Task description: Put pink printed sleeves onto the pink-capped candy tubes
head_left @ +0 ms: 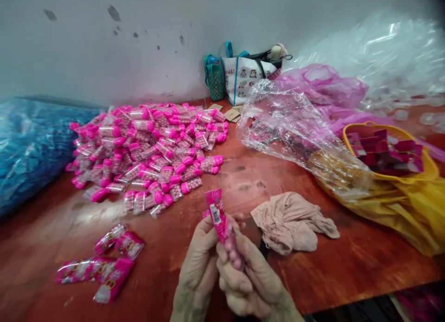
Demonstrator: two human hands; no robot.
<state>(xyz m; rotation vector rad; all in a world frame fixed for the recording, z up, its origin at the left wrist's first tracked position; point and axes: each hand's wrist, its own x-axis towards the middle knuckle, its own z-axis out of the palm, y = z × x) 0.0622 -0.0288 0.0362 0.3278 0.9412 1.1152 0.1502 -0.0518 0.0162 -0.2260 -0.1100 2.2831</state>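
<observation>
Nearest the camera, the left hand (199, 261) and the right hand (248, 278) are meeting low over the bench (347, 266), both sets of fingers closing narrowly on one pink sleeved tube (222, 229). The tube is tilting up and leftward, barcode facing the viewer, seemingly so the wrapper can be worked along it; the left thumb is pressing its upper side while the right fingers are cupping the lower end, wrists rising from below. To the left, a few wrapped tubes (104, 266) are lying flat together. Just right of the hands, a beige cloth (295, 220) is sitting crumpled. Farther back, a heap of unwrapped tubes (149, 150) is spreading out, with clear plastic sheeting (285, 122) and a yellow basket (389, 150) to its right.
</observation>
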